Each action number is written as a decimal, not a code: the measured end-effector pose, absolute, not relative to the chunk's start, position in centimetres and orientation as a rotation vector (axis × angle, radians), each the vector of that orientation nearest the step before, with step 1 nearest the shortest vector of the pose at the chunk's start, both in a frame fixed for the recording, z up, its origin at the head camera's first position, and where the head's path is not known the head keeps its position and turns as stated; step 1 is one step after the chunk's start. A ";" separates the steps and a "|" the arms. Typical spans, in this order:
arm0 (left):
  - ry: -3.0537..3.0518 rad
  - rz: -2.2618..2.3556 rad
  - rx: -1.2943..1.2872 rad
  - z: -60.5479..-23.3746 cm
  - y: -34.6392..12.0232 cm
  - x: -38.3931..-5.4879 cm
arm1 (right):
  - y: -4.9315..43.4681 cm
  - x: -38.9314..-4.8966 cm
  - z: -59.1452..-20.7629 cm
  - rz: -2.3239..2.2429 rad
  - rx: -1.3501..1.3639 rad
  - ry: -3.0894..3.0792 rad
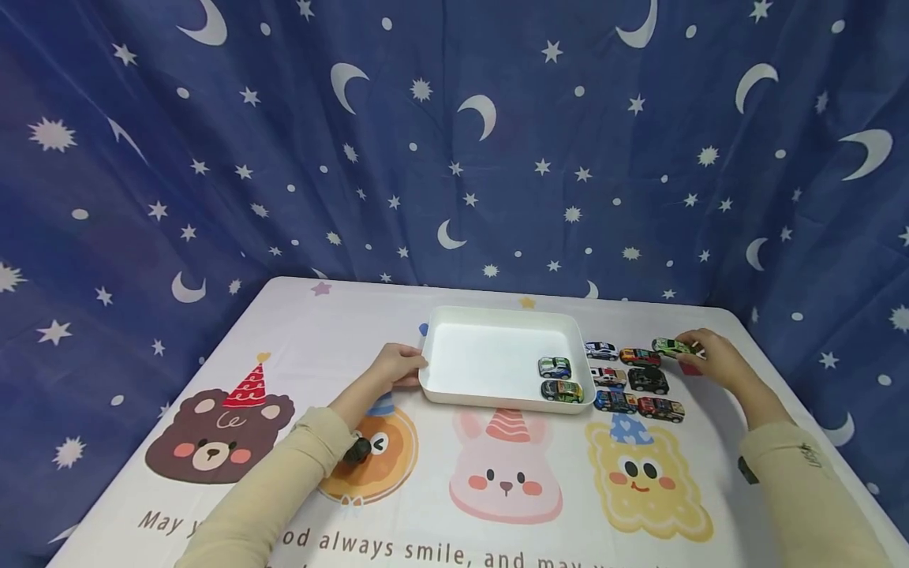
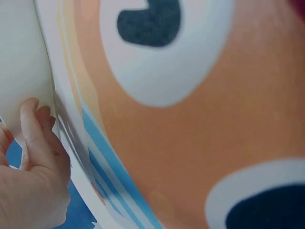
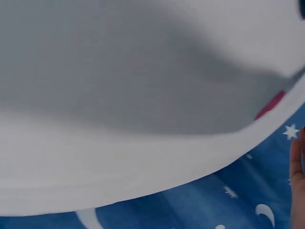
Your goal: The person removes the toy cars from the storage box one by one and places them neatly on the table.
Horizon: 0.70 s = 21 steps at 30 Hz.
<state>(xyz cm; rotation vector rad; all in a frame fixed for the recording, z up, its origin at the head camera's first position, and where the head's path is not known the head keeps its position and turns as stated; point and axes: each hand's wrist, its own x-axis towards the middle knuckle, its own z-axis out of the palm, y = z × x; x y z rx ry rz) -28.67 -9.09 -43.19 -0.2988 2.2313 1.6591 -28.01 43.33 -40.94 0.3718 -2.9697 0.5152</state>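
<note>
A white rectangular tray (image 1: 497, 401) lies at the middle of the table, two toy cars in its front right corner: a white, green and blue one (image 1: 555, 368) and a dark multicoloured one (image 1: 562, 390). My left hand (image 1: 398, 365) grips the tray's left wall; in the left wrist view its fingers (image 2: 35, 129) lie along the outside. Over at the back right, my right hand (image 1: 712, 359) pinches a green toy car (image 1: 670, 347) by its right end. Only a sliver of that hand (image 3: 298, 176) enters the right wrist view, the car out of sight there.
Several toy cars stand close together right of the tray, among them a black one (image 1: 648, 381), a red one (image 1: 661, 409) and an orange one (image 1: 640, 357). Cartoon prints cover the white tablecloth (image 1: 341, 331). A blue star-patterned curtain (image 1: 398, 158) hangs behind the table.
</note>
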 end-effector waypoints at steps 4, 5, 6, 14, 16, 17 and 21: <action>2.222 1.661 -0.300 -43.2 -9.1 -28.5 | 44.1 -27.9 -41.4 0.465 0.361 -3.026; 2.223 1.658 -0.304 -43.2 -9.1 -28.5 | 44.2 -27.9 -41.4 0.461 0.359 -3.042; 2.223 1.655 -0.305 -43.2 -9.1 -28.5 | 44.3 -27.9 -41.5 0.456 0.357 -3.054; 2.230 1.653 -0.308 -42.8 -9.1 -28.7 | 44.8 -28.5 -41.6 0.423 0.324 -3.123; 2.223 1.657 -0.308 -42.8 -9.1 -28.6 | 44.9 -28.5 -41.7 0.396 0.336 -3.120; 2.217 1.662 -0.307 -42.8 -9.1 -28.6 | 45.0 -28.5 -41.7 0.382 0.340 -3.120; 2.214 1.664 -0.313 -42.8 -9.0 -28.6 | 44.9 -28.4 -42.0 0.330 0.367 -3.128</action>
